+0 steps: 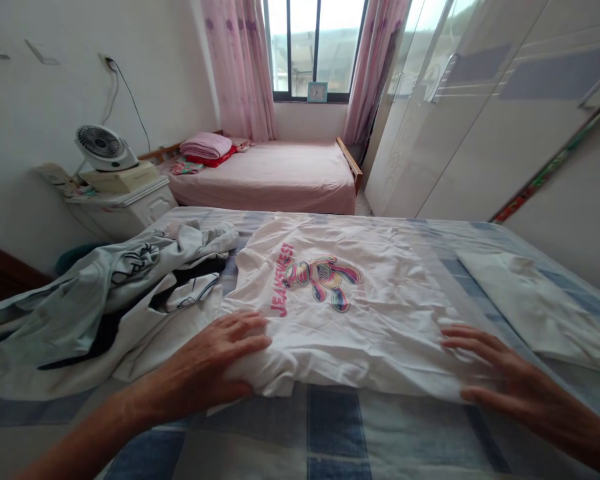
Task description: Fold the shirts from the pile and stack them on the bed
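Observation:
A white T-shirt with pink lettering and a colourful bear print lies spread on the bed, its neck end toward the left. My left hand rests on the shirt's near left part, fingers stretched out over the cloth. At the near right end, my right hand is open with fingers apart, at the hem. Whether it presses on the cloth or hovers just over it I cannot tell. Neither hand grips anything. Wrinkles run across the shirt, mostly along its near edge.
A heap of grey, white and black clothes lies to the left. On the right is a folded white garment. Blue-and-white checked sheet covers the bed. Beyond stand a pink bed, a cabinet with a fan, and a wardrobe.

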The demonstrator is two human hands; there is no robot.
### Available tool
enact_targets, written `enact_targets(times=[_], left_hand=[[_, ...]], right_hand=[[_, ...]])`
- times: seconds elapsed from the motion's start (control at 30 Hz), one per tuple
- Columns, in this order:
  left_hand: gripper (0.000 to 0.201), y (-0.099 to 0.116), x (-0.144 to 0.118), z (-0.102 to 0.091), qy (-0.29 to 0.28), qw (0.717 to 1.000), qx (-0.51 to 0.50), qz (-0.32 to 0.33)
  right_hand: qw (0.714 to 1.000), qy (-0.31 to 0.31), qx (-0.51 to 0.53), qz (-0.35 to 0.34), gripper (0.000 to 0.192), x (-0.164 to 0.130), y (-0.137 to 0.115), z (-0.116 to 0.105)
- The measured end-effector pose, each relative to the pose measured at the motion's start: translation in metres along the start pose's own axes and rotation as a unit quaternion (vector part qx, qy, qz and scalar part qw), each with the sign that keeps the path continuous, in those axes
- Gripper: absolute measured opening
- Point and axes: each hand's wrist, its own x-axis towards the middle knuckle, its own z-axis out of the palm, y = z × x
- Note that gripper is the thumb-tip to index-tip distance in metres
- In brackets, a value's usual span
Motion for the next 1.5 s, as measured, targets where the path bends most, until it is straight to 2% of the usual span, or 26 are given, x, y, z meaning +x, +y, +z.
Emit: enact_targets(times=[0.07,0.13,0.17,0.3,0.37,0.43,0.57,0.6,0.63,0.7,0.8,0.87,0.93,1.0,1.1,1.2,1.27,1.37,1.43,1.5], left_hand=[[0.024,0.000,0.004,0.007,0.013,1.000,0.014,-0.001],[0.023,0.002,0.011,0.007,0.029,0.999,0.006,-0.019],[0.024,0.003,0.014,0.004,0.044,0.998,-0.006,-0.036],[0.028,0.013,0.021,-0.026,0.114,0.983,-0.084,-0.119],[0.031,0.018,0.019,-0.042,0.112,0.978,-0.118,-0.128],[0.031,0.021,0.015,-0.053,0.068,0.981,-0.144,-0.112],[0.029,0.021,0.008,-0.055,-0.105,0.973,-0.194,-0.070],[0.030,0.019,0.010,-0.053,-0.123,0.968,-0.206,-0.070],[0.031,0.015,0.014,-0.050,-0.118,0.967,-0.214,-0.076],[0.033,0.004,0.028,-0.043,-0.044,0.972,-0.210,-0.099],[0.035,-0.016,0.063,-0.029,0.095,0.979,-0.146,-0.109],[0.037,-0.029,0.089,-0.018,0.141,0.982,-0.081,-0.095],[0.042,-0.042,0.111,-0.005,0.146,0.985,-0.009,-0.091],[0.047,-0.055,0.122,0.010,0.127,0.984,0.059,-0.109],[0.053,-0.080,0.119,0.029,0.110,0.975,0.112,-0.156],[0.055,-0.103,0.106,0.038,0.124,0.963,0.151,-0.185],[0.053,-0.111,0.100,0.038,0.134,0.959,0.175,-0.180],[0.049,-0.109,0.101,0.034,0.181,0.947,0.181,-0.194],[0.048,-0.105,0.105,0.032,0.219,0.940,0.173,-0.197],[0.047,-0.104,0.109,0.033,0.223,0.946,0.159,-0.174]], right_hand=[[1.000,0.009,-0.018,-0.012,0.039,-0.002,0.003,0.009],[0.999,0.036,-0.015,-0.015,0.027,0.002,0.003,0.015],[0.998,0.054,-0.006,-0.012,0.027,0.005,0.002,0.015],[0.990,0.127,0.026,0.057,0.029,0.012,-0.013,-0.007],[0.985,0.143,0.032,0.089,0.029,0.009,-0.018,-0.025],[0.986,0.131,0.034,0.096,0.030,0.002,-0.017,-0.040],[0.994,0.027,0.024,0.104,0.026,-0.011,-0.001,-0.049],[0.994,0.006,0.016,0.107,0.026,-0.011,0.003,-0.048],[0.994,-0.007,0.007,0.109,0.027,-0.009,0.006,-0.047],[0.994,-0.003,-0.012,0.106,0.031,0.002,0.003,-0.047],[0.997,0.022,-0.024,0.066,0.040,0.036,-0.018,-0.047],[0.999,0.040,-0.025,0.026,0.044,0.066,-0.037,-0.042],[0.997,0.060,-0.037,-0.015,0.047,0.093,-0.050,-0.029],[0.994,0.069,-0.076,-0.043,0.051,0.114,-0.053,-0.008],[0.987,0.045,-0.155,-0.021,0.055,0.126,-0.032,0.027],[0.980,0.037,-0.193,0.038,0.057,0.117,0.003,0.046],[0.977,0.060,-0.196,0.057,0.058,0.108,0.022,0.044],[0.985,0.071,-0.148,0.062,0.053,0.107,0.037,0.026],[0.986,0.085,-0.113,0.094,0.052,0.118,0.041,0.010],[0.978,0.110,-0.102,0.146,0.051,0.138,0.042,-0.003]])
